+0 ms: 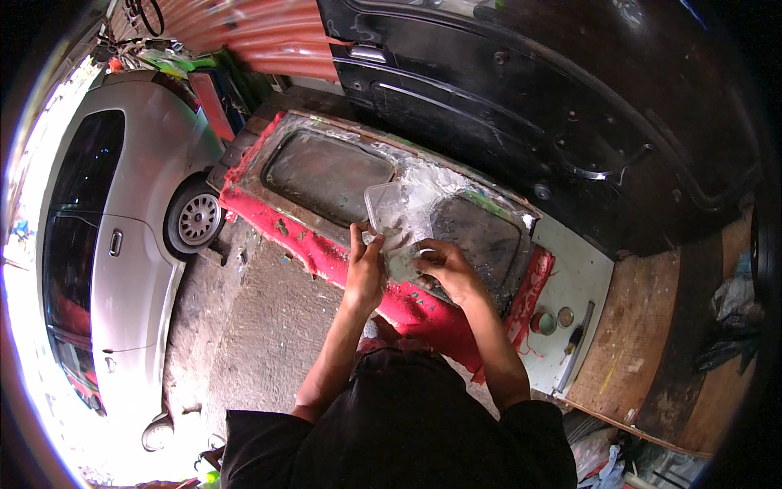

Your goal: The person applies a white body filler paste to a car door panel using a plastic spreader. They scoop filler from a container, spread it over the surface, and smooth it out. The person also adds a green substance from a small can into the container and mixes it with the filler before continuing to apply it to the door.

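Observation:
My left hand and my right hand are close together over the near edge of a worn panel. Between them is a limp-looking, pale translucent piece, perhaps plastic; its exact kind is unclear. The left thumb and fingers close on its left side, while the right fingers curl onto its right side. Just beyond the left fingers, a clear, round-cornered plastic sheet or lid shows against the panel. White powdery material covers the panel's middle, between two dark recessed areas. Red cloth lies under the panel.
A silver car stands at left on rough concrete floor. Large black body panel leans behind the bench. At right, a white board holds an open small tin, a round lid and a brush-like tool.

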Available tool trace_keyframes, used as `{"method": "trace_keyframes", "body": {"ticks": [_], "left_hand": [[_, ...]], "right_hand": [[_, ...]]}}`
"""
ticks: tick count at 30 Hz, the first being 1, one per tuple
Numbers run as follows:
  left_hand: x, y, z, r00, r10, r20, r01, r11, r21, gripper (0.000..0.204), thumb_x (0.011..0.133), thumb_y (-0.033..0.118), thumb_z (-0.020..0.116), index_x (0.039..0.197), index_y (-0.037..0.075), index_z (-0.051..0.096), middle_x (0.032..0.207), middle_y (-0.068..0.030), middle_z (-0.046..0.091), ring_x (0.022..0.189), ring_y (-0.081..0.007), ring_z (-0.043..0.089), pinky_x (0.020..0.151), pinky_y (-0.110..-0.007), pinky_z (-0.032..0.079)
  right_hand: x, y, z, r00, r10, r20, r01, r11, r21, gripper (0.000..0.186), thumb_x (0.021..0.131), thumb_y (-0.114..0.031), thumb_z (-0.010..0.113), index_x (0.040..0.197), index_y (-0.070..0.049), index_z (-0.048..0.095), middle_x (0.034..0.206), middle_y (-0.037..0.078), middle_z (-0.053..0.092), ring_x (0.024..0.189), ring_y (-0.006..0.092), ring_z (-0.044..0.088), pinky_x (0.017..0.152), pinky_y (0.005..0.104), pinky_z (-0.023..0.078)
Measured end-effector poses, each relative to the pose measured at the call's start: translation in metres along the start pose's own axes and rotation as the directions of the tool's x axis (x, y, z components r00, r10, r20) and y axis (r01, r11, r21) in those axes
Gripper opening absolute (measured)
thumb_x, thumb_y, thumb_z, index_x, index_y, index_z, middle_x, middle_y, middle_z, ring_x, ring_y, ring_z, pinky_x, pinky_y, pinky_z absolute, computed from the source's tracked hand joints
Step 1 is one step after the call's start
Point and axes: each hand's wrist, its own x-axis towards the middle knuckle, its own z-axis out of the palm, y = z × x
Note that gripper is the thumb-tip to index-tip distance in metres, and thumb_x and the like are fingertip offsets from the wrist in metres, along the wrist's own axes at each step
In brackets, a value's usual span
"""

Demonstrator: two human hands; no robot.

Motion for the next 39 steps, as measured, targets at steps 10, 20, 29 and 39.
{"method": "trace_keyframes", "body": {"ticks": [10, 20, 29, 39], "left_hand": [[0.002, 0.009, -0.026, 0.996, 0.078, -0.047, -0.078, 0.997, 0.004, 0.016, 0.102, 0.010, 0.040, 0.117, 0.011, 0.036, 0.129, -0.0209, 0.057, 0.113, -0.0375, 0.066, 0.082, -0.045, 0.062], [0.006, 0.006, -0.078, 0.985, 0.078, -0.153, -0.090, 0.993, -0.077, 0.035, 0.101, 0.021, 0.039, 0.135, 0.011, 0.041, 0.142, -0.0204, 0.052, 0.128, -0.0436, 0.055, 0.099, -0.060, 0.053], [0.036, 0.003, -0.123, 0.991, 0.014, -0.131, -0.027, 0.995, -0.098, 0.043, 0.099, 0.024, 0.042, 0.139, 0.008, 0.044, 0.142, -0.0211, 0.053, 0.127, -0.0423, 0.056, 0.101, -0.059, 0.051], [0.090, -0.009, -0.132, 0.978, -0.094, -0.184, 0.085, 0.995, -0.054, 0.019, 0.095, 0.016, 0.047, 0.113, 0.010, 0.047, 0.116, -0.0123, 0.058, 0.111, -0.0331, 0.063, 0.093, -0.048, 0.055]], "right_hand": [[-0.015, -0.001, -0.020, 0.995, -0.017, -0.095, 0.051, 0.928, 0.368, 0.020, 0.093, -0.006, 0.069, 0.110, -0.007, 0.059, 0.087, 0.005, 0.066, 0.065, 0.0133, 0.061, 0.052, 0.0249, 0.043], [-0.025, 0.031, -0.035, 0.950, 0.028, -0.312, 0.131, 0.869, 0.477, 0.015, 0.095, -0.010, 0.069, 0.105, -0.007, 0.059, 0.084, 0.004, 0.062, 0.066, 0.0146, 0.060, 0.054, 0.0264, 0.045], [-0.004, 0.042, -0.037, 0.891, 0.072, -0.449, 0.173, 0.859, 0.481, 0.013, 0.096, -0.011, 0.068, 0.104, -0.005, 0.060, 0.084, 0.004, 0.062, 0.066, 0.0137, 0.060, 0.056, 0.0266, 0.046], [0.065, 0.048, -0.052, 0.813, 0.089, -0.575, 0.235, 0.853, 0.465, 0.012, 0.096, -0.014, 0.068, 0.103, -0.006, 0.064, 0.082, -0.001, 0.061, 0.067, 0.0100, 0.060, 0.057, 0.0234, 0.049]]}}
